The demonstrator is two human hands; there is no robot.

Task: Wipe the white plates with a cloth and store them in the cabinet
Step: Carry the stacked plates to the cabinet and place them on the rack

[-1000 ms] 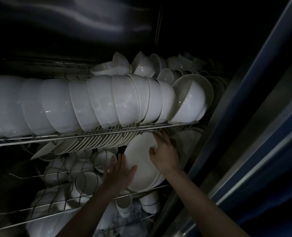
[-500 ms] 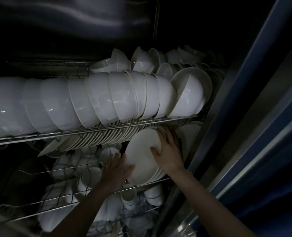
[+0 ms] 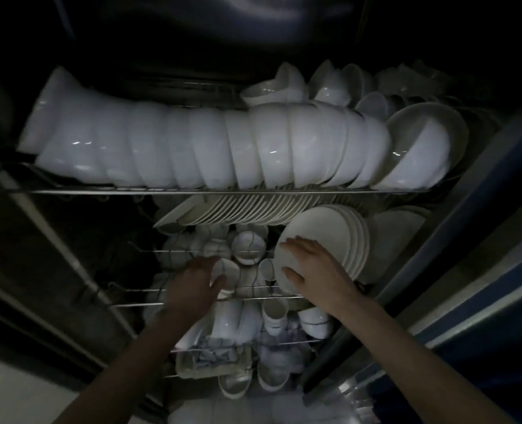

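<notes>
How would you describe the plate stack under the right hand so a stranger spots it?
Find the long row of white bowls on the top wire rack. Just below its right end, a short stack of plates stands on edge. Unlike the fanned plates to its left, the right hand rests on it.

A long row of white bowls (image 3: 211, 148) lies on its side, nested base into rim, along the upper wire rack (image 3: 100, 191). Behind the row's right end more small bowls (image 3: 330, 84) sit tipped at different angles. At the row's right tip one bowl (image 3: 418, 151) rests inside a wider one. Below the row's middle, small cups (image 3: 249, 250) crowd a lower wire shelf (image 3: 137, 303). Further below the row are more cups (image 3: 274, 312) and a shallow rectangular tray (image 3: 211, 373) holding something blue-grey, possibly crumpled, too blurred to name. Far below the row's left end shows pale floor (image 3: 6, 393).
</notes>
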